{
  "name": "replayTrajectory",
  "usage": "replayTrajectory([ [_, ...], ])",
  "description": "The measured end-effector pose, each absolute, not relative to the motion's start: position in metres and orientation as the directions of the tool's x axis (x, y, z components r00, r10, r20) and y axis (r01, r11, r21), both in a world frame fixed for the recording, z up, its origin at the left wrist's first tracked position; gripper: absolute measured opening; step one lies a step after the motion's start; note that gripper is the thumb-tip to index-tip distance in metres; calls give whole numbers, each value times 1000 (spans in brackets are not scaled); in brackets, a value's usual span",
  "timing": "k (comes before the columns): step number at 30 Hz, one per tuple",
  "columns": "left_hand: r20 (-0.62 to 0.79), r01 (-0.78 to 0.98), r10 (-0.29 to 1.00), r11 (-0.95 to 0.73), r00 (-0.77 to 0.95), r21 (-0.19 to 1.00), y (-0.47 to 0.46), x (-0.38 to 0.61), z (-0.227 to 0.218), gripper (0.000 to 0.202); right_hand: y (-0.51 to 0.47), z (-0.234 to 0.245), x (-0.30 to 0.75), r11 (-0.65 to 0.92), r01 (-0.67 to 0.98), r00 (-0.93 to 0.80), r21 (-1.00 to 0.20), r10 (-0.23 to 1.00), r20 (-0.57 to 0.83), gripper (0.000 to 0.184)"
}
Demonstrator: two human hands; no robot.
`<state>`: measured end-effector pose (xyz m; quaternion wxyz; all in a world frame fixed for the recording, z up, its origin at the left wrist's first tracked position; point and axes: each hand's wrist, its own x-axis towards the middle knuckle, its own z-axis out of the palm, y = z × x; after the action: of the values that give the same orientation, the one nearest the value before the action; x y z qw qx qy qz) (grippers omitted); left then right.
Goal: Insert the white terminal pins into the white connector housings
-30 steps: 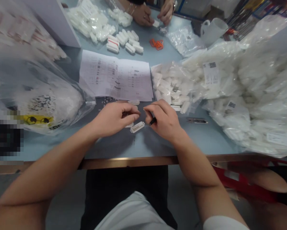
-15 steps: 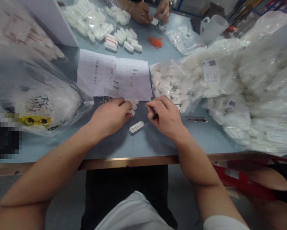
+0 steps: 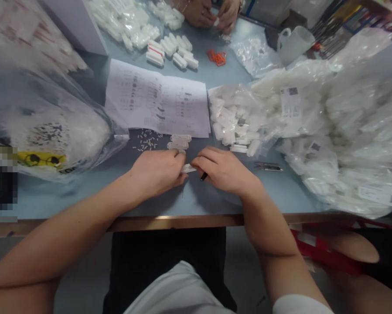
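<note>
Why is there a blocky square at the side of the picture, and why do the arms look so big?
In the head view, the blocky patch is pixelated, hiding what's there; the left arm and right arm look huge because they're so near the camera; the bag shows soft, whitish glare.

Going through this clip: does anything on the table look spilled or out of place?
Yes: tiny white pieces lie scattered loose on the tabletop, just below the printed sheets and near the left hand. They look odd because they are unbagged and unsorted, while most white parts nearby sit in plastic bags.
</note>
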<state>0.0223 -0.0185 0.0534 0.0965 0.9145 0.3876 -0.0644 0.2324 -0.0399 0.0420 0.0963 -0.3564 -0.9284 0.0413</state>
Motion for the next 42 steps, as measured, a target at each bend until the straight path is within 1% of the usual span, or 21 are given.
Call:
replayTrajectory([
  [4, -187, 744, 721, -652, 668, 146, -17, 21, 48, 31, -41, 41, 232, 758, 648, -741, -81, 651, 162, 26],
  [9, -160, 750, 733, -640, 661, 167, -18, 21, 48, 30, -41, 41, 231, 759, 647, -744, -67, 649, 159, 28],
  [14, -135, 741, 730, -646, 670, 181, -18, 22, 49, 28, -42, 41, 229, 760, 650, -746, -2, 638, 189, 29],
  [22, -81, 733, 733, -654, 675, 184, -18, 21, 45, 27, -46, 42, 227, 746, 665, -738, 28, 651, 180, 31],
  [24, -73, 734, 736, -653, 673, 187, -18, 21, 43, 29, -46, 42, 229, 745, 667, -734, 25, 650, 196, 31],
  [29, -66, 762, 764, -624, 642, 174, -16, 20, 41, 29, -44, 43, 236, 745, 665, -721, 59, 618, 314, 29],
  [32, -53, 760, 769, -616, 637, 208, -14, 19, 39, 28, -44, 45, 237, 765, 642, -744, 58, 603, 286, 25],
  [35, -39, 737, 757, -621, 652, 268, -12, 18, 37, 28, -44, 46, 238, 790, 613, -771, 19, 592, 237, 22],
  [37, -37, 723, 753, -615, 657, 313, -10, 17, 36, 28, -43, 45, 239, 780, 623, -744, -51, 612, 266, 22],
  [40, -30, 721, 765, -592, 643, 360, -8, 16, 37, 29, -40, 43, 241, 690, 681, -590, -245, 716, 373, 23],
  [42, -17, 727, 777, -580, 629, 367, -8, 14, 38, 31, -37, 41, 242, 571, 701, -437, -427, 818, 374, 22],
])
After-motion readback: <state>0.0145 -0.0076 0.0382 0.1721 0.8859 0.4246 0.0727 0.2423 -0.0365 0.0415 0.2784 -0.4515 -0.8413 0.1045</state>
